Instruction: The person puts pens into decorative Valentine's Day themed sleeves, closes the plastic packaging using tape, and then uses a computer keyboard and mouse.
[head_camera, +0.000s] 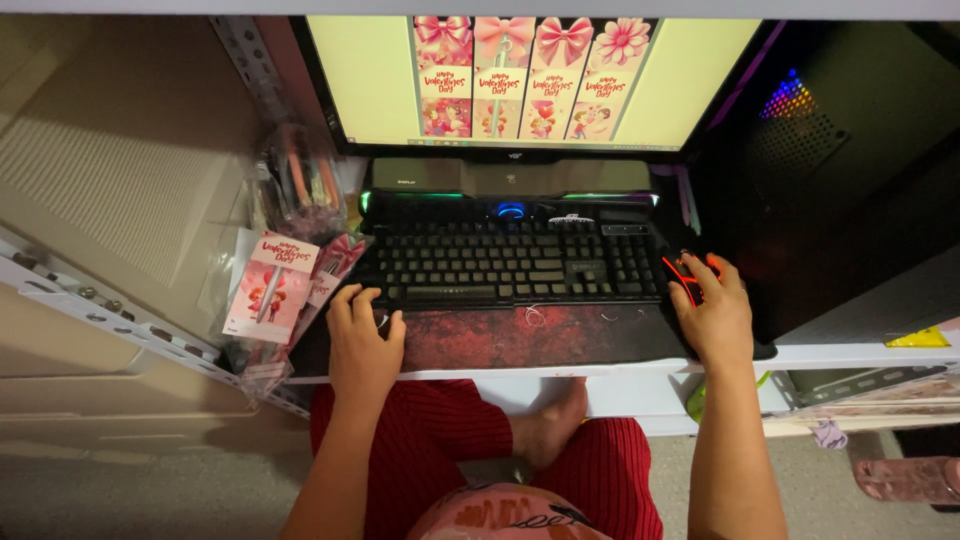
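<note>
The right hand (714, 312) lies cupped over a black mouse (683, 274) with red glowing lines, fingers draped on it at the right end of the black keyboard (515, 264). The left hand (362, 335) rests open and flat on the dark red desk mat (520, 338), holding nothing, its fingertips just touching the keyboard's lower left corner. Behind the keyboard a low black stand with green and blue lights (510, 190) sits under the monitor (530, 80), whose screen shows four pink cards with bows and a flower on a pale yellow ground. A black computer tower (830, 170) with rainbow lights crowds the mouse from the right. Left of the keyboard, clear packets with pink cards and pens (270, 290) lean against a bundle of pens (300, 185), close to the left hand.
</note>
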